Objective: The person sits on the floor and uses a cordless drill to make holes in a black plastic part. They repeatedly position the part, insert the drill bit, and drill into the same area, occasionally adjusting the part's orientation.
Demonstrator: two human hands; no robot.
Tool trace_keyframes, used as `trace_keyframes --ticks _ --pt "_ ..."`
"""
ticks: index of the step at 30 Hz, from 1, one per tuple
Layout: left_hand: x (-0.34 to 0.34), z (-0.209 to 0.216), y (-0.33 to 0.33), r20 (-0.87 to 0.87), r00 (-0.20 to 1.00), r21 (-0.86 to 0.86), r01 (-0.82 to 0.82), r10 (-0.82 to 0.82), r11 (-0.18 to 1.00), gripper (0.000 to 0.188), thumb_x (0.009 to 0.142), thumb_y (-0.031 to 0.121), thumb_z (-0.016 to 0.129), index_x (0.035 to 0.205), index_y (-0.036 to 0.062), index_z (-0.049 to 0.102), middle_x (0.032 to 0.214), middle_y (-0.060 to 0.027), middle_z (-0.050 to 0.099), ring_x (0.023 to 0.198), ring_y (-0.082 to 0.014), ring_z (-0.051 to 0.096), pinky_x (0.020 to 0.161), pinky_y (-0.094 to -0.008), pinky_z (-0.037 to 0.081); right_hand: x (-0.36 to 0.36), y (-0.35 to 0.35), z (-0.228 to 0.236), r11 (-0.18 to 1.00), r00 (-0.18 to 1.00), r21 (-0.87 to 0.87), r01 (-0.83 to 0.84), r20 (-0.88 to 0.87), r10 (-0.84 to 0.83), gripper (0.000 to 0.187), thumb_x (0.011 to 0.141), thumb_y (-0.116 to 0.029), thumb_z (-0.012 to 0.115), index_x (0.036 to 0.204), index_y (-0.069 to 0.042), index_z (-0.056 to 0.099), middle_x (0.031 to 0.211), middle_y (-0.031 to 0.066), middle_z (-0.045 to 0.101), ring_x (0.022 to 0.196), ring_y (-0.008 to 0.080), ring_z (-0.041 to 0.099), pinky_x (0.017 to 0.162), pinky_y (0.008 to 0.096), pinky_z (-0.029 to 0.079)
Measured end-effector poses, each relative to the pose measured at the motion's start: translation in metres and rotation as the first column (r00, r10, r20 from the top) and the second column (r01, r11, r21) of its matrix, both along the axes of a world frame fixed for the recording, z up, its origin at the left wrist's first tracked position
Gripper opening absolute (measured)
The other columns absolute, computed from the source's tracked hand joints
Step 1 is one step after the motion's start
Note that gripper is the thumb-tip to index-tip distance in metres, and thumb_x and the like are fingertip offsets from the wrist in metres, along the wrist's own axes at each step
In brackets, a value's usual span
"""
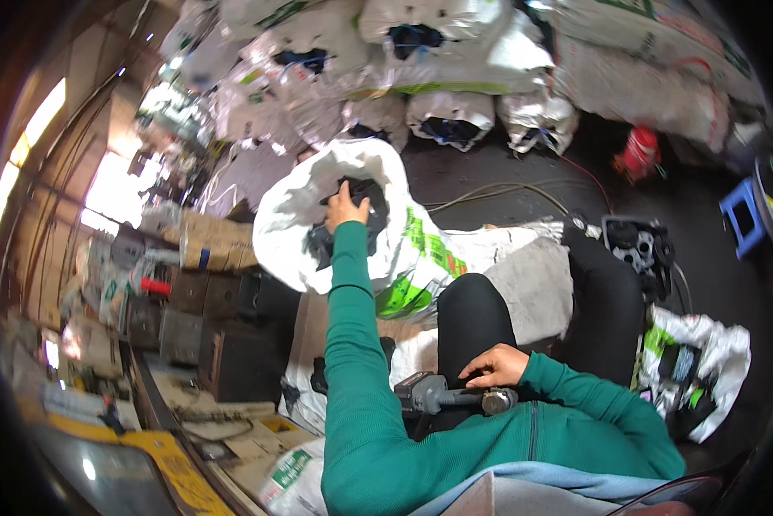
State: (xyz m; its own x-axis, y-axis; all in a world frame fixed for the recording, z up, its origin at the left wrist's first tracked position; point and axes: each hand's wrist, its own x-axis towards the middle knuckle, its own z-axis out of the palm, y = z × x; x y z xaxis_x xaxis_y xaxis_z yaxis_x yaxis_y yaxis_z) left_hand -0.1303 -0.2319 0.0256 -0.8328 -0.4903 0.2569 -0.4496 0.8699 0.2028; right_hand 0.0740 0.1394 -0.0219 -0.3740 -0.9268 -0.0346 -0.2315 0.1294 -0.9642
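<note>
My left hand reaches into the mouth of a white woven sack, its fingers apart over dark pieces inside. These pieces are black, and their exact kind is hard to make out. The sack lies tilted, with green print on its side. Across my lap rests a grey and black cordless power tool with a round metal end. Just above it, my right hand lies by my thigh, fingers stretched and loosely bent, with nothing visible in them.
Stuffed white sacks are stacked along the back. At right stand a crate of black parts, an open white bag, a blue stool and a red object. A hose crosses the floor. Cardboard boxes stand left.
</note>
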Motion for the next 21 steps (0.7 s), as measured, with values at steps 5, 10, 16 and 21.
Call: trace_keyframes --ticks 5,10,16,21 --pt "-0.051 -0.021 -0.032 0.267 0.957 -0.024 0.123 -0.112 0.992 0.075 0.066 0.044 0.069 0.13 0.0126 0.045 0.127 -0.0154 0.052 0.117 -0.0329 0.049 0.097 -0.0455 0.039 0.003 -0.001 -0.017 0.995 0.997 -0.101 -0.019 -0.082 0.01 0.027 0.077 -0.032 0.066 0.097 -0.013 0.067 0.085 0.009 0.068 0.077 0.0265 0.064 0.067 0.0377 0.048" --pt "-0.061 -0.023 -0.08 0.231 0.973 -0.109 0.013 0.012 0.994 0.059 0.065 0.056 0.063 0.099 0.0072 0.066 0.104 -0.0174 0.063 0.101 -0.0346 0.058 0.085 -0.0426 0.045 0.005 -0.002 -0.029 0.969 0.996 -0.242 0.045 -0.059 -0.061 0.028 0.078 -0.032 0.065 0.093 -0.009 0.069 0.089 0.0084 0.068 0.083 0.0246 0.065 0.072 0.0366 0.049" --pt "0.068 0.085 -0.049 -0.6 0.689 -0.589 -0.036 -0.407 0.807 0.031 0.078 0.026 0.069 0.066 -0.0011 0.061 0.078 -0.017 0.063 0.071 -0.032 0.06 0.067 -0.0376 0.049 0.003 -0.004 -0.039 0.966 0.999 -0.255 -0.028 0.02 0.034 0.026 0.079 -0.034 0.066 0.09 -0.011 0.069 0.081 0.0069 0.068 0.075 0.0226 0.065 0.065 0.035 0.048" --pt "0.117 0.14 0.101 -0.635 0.411 -0.645 0.185 -0.655 0.741 0.021 0.081 0.018 0.068 0.082 -0.0011 0.06 0.103 -0.0172 0.061 0.086 -0.0285 0.06 0.075 -0.0361 0.05 0.001 -0.003 -0.033 0.969 1.0 -0.246 0.008 -0.017 -0.013 0.023 0.079 -0.032 0.065 0.088 -0.013 0.07 0.08 0.0057 0.068 0.074 0.0219 0.065 0.064 0.0345 0.049"
